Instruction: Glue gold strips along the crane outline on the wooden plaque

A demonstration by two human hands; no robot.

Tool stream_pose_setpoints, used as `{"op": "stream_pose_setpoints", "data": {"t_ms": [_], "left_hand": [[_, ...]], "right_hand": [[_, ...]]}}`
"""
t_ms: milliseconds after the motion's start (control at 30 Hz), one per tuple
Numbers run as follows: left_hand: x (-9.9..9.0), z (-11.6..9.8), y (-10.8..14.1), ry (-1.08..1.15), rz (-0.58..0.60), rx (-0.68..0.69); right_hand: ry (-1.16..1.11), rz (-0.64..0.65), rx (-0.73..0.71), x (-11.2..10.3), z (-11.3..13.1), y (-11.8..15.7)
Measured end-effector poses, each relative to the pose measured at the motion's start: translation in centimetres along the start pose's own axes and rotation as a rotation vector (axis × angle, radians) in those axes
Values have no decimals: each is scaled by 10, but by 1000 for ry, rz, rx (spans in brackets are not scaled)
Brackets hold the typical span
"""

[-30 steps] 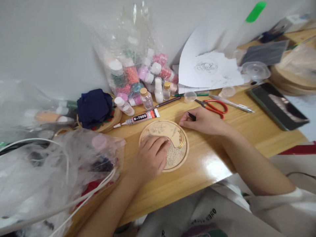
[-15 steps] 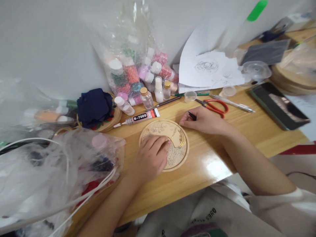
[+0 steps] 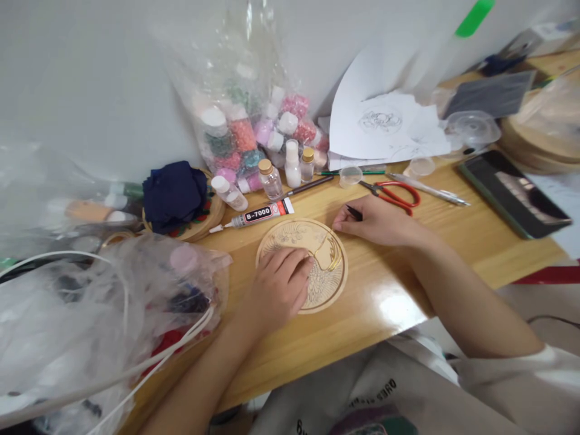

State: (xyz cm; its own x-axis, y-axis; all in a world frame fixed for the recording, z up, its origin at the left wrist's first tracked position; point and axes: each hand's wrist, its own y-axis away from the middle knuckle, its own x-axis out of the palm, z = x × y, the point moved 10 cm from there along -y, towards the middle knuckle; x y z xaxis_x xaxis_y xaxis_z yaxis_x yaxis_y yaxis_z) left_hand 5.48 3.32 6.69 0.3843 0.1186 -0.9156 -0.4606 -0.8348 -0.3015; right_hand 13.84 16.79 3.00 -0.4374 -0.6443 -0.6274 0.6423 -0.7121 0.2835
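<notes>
A round wooden board (image 3: 301,229) with line-drawn feather and flower patterns lies flat on the table. My left hand (image 3: 281,281) rests over its left part, fingers bent and pressed together, the fingertips at the gold wire (image 3: 334,257) that curves across the pattern. Beyond the board's upper right edge, my right hand (image 3: 374,220) pinches the thin upward-running end of that wire between thumb and forefinger. A slim black pointed tool (image 3: 354,212) is tucked in the same hand; most of it is hidden by the fingers.
Behind the board lie a B-7000 glue tube (image 3: 263,214), small bottles (image 3: 270,180) and a dark pen (image 3: 310,185). Red-handled pliers (image 3: 399,192), a silver pen (image 3: 430,190) and a phone (image 3: 514,193) are at right. Plastic bags (image 3: 172,290) and a white cable (image 3: 154,356) crowd the left.
Both hands keep almost the same pose. The whole view shifts very slightly; the board, the wire and the tools stay where they were on the table.
</notes>
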Motion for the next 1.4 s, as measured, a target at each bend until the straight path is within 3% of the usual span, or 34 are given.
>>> {"op": "stream_pose_setpoints", "data": {"t_ms": [733, 1400], "left_hand": [[1, -7, -2, -124, 3, 30], [0, -1, 3, 9, -56, 5]], "right_hand": [[-87, 10, 1, 0, -6, 1], [-15, 6, 42, -1, -4, 1]]}}
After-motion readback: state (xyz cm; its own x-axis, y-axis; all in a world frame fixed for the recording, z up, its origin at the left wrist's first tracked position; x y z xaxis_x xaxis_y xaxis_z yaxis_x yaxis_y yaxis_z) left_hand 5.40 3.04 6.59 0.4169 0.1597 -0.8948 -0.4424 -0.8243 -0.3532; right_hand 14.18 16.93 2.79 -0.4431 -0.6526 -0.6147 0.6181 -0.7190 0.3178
